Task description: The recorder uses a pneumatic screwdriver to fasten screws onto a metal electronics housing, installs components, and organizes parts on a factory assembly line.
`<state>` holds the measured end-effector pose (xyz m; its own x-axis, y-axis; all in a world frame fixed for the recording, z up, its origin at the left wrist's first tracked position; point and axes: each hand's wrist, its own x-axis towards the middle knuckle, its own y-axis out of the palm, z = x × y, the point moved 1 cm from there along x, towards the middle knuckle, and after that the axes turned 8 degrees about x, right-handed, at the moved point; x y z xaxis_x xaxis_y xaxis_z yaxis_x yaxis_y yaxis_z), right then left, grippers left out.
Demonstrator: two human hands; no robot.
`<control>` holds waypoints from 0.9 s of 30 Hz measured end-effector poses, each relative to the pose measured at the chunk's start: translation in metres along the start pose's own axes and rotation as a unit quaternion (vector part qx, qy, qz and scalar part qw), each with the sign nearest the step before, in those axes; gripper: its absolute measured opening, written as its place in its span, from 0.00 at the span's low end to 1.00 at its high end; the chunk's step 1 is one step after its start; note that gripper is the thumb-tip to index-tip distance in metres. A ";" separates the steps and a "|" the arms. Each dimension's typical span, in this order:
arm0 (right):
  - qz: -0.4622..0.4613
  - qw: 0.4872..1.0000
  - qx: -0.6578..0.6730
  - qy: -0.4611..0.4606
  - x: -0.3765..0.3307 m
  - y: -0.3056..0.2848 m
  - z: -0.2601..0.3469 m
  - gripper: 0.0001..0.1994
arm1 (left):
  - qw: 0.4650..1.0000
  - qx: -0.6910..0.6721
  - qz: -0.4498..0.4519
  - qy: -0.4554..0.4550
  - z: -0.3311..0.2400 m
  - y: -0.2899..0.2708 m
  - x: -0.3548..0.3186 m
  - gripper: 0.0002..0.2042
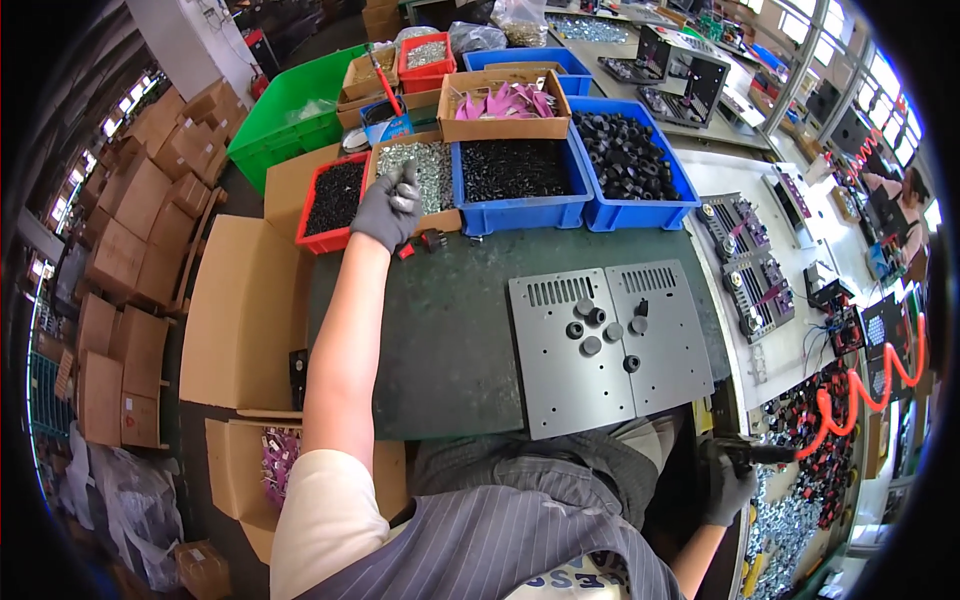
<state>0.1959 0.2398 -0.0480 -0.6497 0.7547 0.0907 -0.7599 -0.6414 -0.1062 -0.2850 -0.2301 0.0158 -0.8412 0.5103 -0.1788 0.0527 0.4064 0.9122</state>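
Note:
My left hand (pixel 390 208), in a grey glove, is raised at the near edge of a cardboard box of small silver screws (pixel 428 165). Its fingers are curled together, and whatever they may hold is too small to make out. Low at the right, my right hand (pixel 728 485), also gloved, is closed round a black air tool (pixel 768 453) on a red coiled hose (pixel 858 392). Between the hands, two grey metal plates (pixel 575 385) with slots and holes lie side by side on the bench. Several round black caps (pixel 591 346) rest on them.
Beyond the plates stand a red bin (pixel 335 200) of black screws, a blue bin (pixel 525 213) of dark small parts and another blue bin (pixel 660 215) of black caps. Purple parts (pixel 508 101) fill a carton. Metal assemblies (pixel 755 285) lie on the right-hand table.

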 end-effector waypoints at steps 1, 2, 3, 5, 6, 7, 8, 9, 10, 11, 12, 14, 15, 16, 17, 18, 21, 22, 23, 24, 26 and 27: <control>0.004 0.996 0.000 -0.084 0.003 -0.001 0.019 0.25 | 0.999 0.014 -0.033 0.003 0.004 -0.001 -0.008 0.10; 0.006 0.986 -0.001 -0.165 0.004 -0.004 0.038 0.26 | 0.997 0.029 -0.066 0.002 0.011 -0.001 -0.015 0.10; -0.039 0.983 -0.027 -0.178 0.005 -0.014 0.063 0.29 | 0.995 0.025 -0.099 0.019 0.023 0.009 -0.028 0.11; -0.068 0.964 0.019 -0.256 0.015 -0.038 0.091 0.33 | 0.999 0.023 -0.044 -0.003 0.040 0.006 -0.050 0.11; -0.054 0.942 0.090 -0.317 0.025 -0.052 0.098 0.34 | 0.999 0.020 0.014 -0.022 0.049 0.004 -0.056 0.11; -0.043 0.919 0.247 -0.305 0.026 -0.020 0.134 0.34 | 0.998 0.047 0.035 -0.035 0.064 0.011 -0.060 0.10; -0.024 0.871 0.400 -0.285 0.035 0.022 0.167 0.34 | 0.998 0.049 0.026 -0.041 0.077 0.015 -0.070 0.10; 0.138 0.860 0.424 -0.246 0.047 0.023 0.174 0.34 | 0.997 0.056 0.040 -0.025 0.088 0.015 -0.078 0.10; 0.291 0.829 0.437 -0.193 0.055 0.018 0.176 0.34 | 0.997 0.062 0.051 -0.014 0.103 0.018 -0.085 0.10; 0.318 0.802 0.461 -0.207 0.063 0.030 0.174 0.33 | 0.995 0.082 0.050 -0.011 0.118 0.024 -0.088 0.10; 0.347 0.771 0.487 -0.219 0.071 0.048 0.172 0.33 | 0.996 0.073 0.045 -0.024 0.131 0.031 -0.093 0.10; 0.289 0.792 0.519 -0.140 0.061 0.091 0.170 0.29 | 0.996 0.073 0.032 -0.039 0.153 0.041 -0.104 0.10; 0.292 0.793 0.517 -0.136 0.058 0.111 0.172 0.26 | 0.996 0.044 0.027 -0.078 0.165 0.043 -0.108 0.10; 0.293 0.795 0.515 -0.132 0.055 0.128 0.173 0.24 | 0.995 0.039 0.026 -0.087 0.176 0.044 -0.110 0.10; 0.304 0.792 0.512 -0.138 0.051 0.142 0.174 0.23 | 0.992 0.019 0.026 -0.122 0.189 0.045 -0.113 0.10; 0.319 0.785 0.513 -0.141 0.049 0.156 0.175 0.22 | 0.988 0.001 0.025 -0.151 0.199 0.045 -0.119 0.10; 0.348 0.752 0.542 -0.141 0.042 0.187 0.181 0.20 | 0.981 -0.013 0.045 -0.187 0.230 0.050 -0.134 0.11; 0.328 0.767 0.535 -0.134 0.034 0.195 0.188 0.19 | 0.978 -0.009 0.044 -0.204 0.239 0.052 -0.138 0.12; 0.339 0.752 0.549 -0.134 0.032 0.202 0.188 0.20 | 0.977 -0.004 0.051 -0.208 0.247 0.052 -0.140 0.13; 0.354 0.748 0.545 -0.138 0.031 0.208 0.188 0.20 | 0.977 -0.008 0.048 -0.209 0.252 0.053 -0.140 0.13; 0.381 0.731 0.544 -0.158 0.030 0.219 0.185 0.20 | 0.969 -0.028 0.053 -0.240 0.256 0.057 -0.144 0.14; 0.375 0.743 0.533 -0.155 0.028 0.221 0.185 0.19 | 0.969 -0.020 0.039 -0.244 0.257 0.059 -0.144 0.14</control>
<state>0.0054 0.0934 0.1139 -0.7470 0.1690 0.6430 0.3385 -0.7357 0.5866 -0.0225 -0.0851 0.0002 -0.4796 0.8404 -0.2525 0.0776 0.3272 0.9418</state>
